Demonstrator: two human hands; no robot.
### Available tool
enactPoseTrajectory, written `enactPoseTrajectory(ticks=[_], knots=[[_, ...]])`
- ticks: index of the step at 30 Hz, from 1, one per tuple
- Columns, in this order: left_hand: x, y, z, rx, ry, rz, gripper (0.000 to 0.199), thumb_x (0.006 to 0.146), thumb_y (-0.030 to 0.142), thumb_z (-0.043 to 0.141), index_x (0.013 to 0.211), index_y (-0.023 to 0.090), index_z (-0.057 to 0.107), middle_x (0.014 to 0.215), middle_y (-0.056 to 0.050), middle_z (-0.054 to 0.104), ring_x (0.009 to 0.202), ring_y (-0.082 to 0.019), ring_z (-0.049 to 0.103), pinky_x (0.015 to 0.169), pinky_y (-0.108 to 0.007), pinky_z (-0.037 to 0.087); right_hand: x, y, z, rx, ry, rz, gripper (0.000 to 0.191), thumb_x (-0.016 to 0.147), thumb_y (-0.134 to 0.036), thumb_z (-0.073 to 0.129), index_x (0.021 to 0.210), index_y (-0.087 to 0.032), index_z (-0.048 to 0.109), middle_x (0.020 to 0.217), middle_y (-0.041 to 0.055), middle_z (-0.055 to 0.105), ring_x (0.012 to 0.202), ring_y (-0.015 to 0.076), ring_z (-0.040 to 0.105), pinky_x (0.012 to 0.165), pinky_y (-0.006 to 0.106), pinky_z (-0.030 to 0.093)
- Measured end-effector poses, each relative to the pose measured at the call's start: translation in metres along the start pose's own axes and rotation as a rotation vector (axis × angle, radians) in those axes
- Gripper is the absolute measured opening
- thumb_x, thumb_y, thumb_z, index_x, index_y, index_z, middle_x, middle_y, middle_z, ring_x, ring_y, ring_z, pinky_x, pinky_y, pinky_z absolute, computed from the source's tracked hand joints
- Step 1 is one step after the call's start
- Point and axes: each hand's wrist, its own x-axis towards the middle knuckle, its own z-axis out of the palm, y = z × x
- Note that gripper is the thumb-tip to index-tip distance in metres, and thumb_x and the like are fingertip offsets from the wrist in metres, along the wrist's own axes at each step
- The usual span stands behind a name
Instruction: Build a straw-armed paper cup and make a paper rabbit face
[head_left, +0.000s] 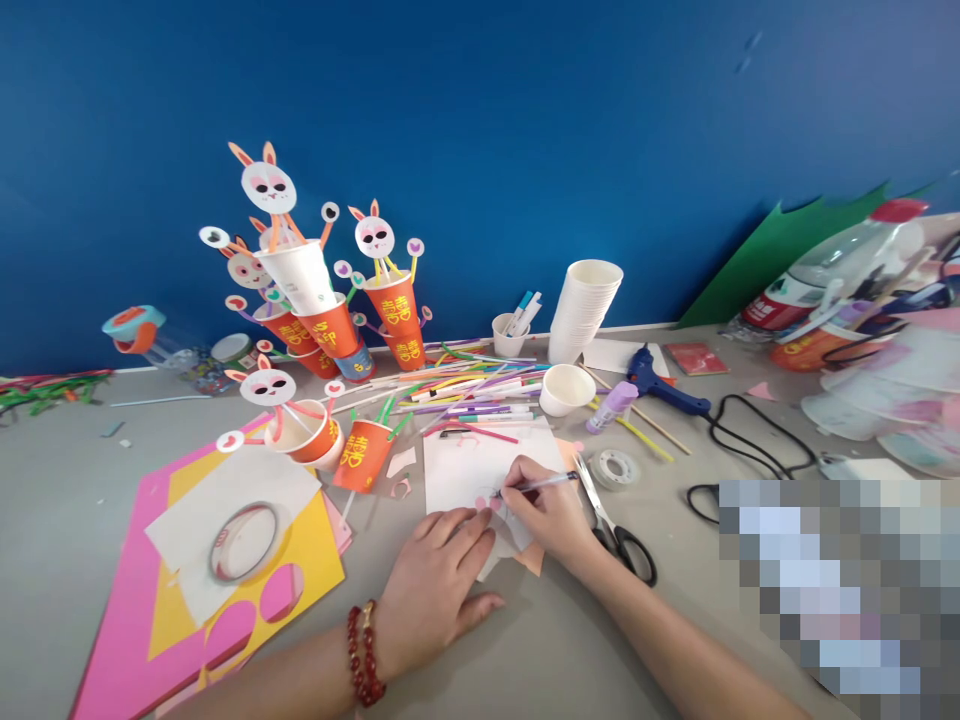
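My right hand grips a pen, its tip down on a small paper piece with pink spots. My left hand lies flat with fingers stretched out, its fingertips touching that piece's edge; a red bead bracelet is on the wrist. Beneath is a white sheet, with orange paper sticking out below. Black-handled scissors lie to the right of my right hand, near a tape roll. Part of the drawn piece is hidden by my fingers.
Rabbit-faced cup figures stand at the back left, near an orange cup. Pipe cleaners are strewn behind the sheet. A white cup stack, glue stick and blue glue gun stand or lie right. Coloured paper lies left.
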Motion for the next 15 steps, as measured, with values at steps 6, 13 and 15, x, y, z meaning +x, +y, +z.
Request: enactPoseTrajectory(ticks=[6,13,15], knots=[[0.0006,-0.0004,0.0003,0.001,-0.011,-0.002,0.056,0.096,0.057,0.045,0.134,0.017,0.053,0.147,-0.006,0.052,0.124,-0.027,0.048,0.103,-0.042,0.041,0.0001,0.0,0.0,-0.014,-0.009,0.0,0.01,0.08,-0.019,0.053,0.07,-0.022,0.052,0.061,-0.0042,0.056,0.055,0.0131,0.049,0.053,0.023,0.036],[-0.0002,-0.0003,0.0004,0.005,0.009,0.006,0.055,0.096,0.056,0.046,0.135,0.017,0.053,0.145,-0.008,0.053,0.124,-0.026,0.048,0.103,-0.042,0.041,0.0011,0.0003,0.0006,-0.01,-0.009,-0.003,0.009,0.079,-0.018,0.053,0.071,-0.022,0.052,0.062,-0.0042,0.057,0.055,0.0131,0.05,0.053,0.023,0.036],[-0.0001,-0.0002,0.0001,0.0,0.013,0.006,0.055,0.096,0.055,0.047,0.135,0.017,0.054,0.145,-0.008,0.053,0.124,-0.026,0.048,0.103,-0.041,0.041,0.0011,0.0003,0.0002,0.0,0.009,-0.006,0.01,0.079,-0.018,0.053,0.071,-0.022,0.053,0.061,-0.0043,0.056,0.055,0.013,0.049,0.053,0.023,0.035]])
